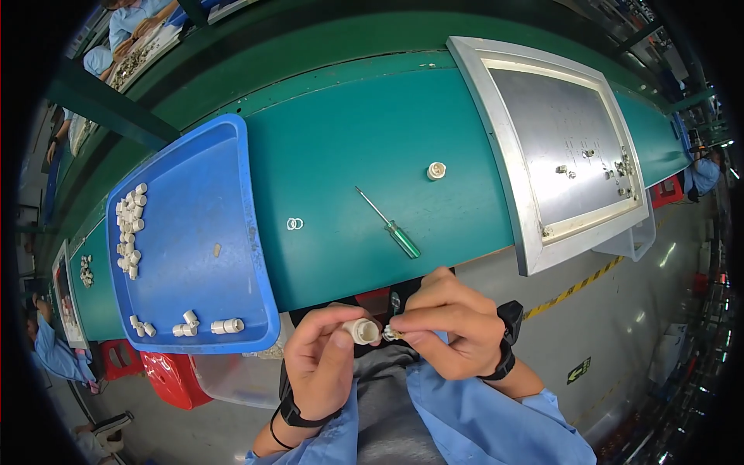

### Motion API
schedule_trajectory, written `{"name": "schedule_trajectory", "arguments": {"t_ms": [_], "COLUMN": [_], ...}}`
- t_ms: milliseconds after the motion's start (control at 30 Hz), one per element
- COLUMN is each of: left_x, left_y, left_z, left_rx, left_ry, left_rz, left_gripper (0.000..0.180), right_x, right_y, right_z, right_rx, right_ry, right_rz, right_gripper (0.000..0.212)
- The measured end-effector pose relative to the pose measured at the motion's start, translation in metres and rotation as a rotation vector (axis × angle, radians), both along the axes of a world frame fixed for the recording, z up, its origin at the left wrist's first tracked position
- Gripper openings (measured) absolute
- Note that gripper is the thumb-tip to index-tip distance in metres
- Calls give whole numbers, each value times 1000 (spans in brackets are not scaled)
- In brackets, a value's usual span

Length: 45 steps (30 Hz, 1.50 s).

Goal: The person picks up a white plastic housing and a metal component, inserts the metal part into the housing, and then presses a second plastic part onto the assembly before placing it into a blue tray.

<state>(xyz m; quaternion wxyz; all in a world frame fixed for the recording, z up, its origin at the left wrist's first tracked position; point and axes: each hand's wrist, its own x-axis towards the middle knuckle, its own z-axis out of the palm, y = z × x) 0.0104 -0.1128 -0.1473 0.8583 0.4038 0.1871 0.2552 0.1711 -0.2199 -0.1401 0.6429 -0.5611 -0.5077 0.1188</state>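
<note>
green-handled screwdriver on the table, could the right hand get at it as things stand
Probably not right away. The green-handled screwdriver lies in the open on the green table with nothing around it, but the right hand is pinching a small part against the white cylindrical piece in the left hand.

A factory assembly line: a long green surface (364,147) carries a blue tray (194,232) of small white parts (129,229), a screwdriver (390,224), and other workers (132,19) in blue sit nearby.
</note>
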Motion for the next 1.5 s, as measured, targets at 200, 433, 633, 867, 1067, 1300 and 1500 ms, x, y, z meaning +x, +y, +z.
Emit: {"name": "schedule_trajectory", "arguments": {"t_ms": [200, 433, 633, 867, 1067, 1300, 1500], "left_x": [3, 6, 6, 3, 8, 12, -2], "left_y": [-6, -8, -11, -12, -13, -9, -7], "left_z": [8, 9, 7, 3, 6, 8, 1], "left_rx": [85, 65, 37, 82, 29, 30, 134], "left_ry": [25, 20, 5, 25, 14, 9, 172], "left_rz": [21, 46, 37, 39, 51, 53, 28], "left_gripper": [27, 27, 27, 27, 26, 24, 23], "right_x": [-5, -11, -20, -28, -19, -13, -27], "right_y": [5, 7, 4, 5, 0, 5, 14], "right_z": [-2, -5, -12, -14, -12, -12, -16], "right_rx": [-1, 48, 60, 101, 76, -37, -153], "right_ry": [17, -61, 52, 196, 149, 62, 45], "right_rz": [-12, -83, -92, -92, -82, -110, -99], "right_gripper": [17, 16, 12, 12, 10, 14, 18]}}
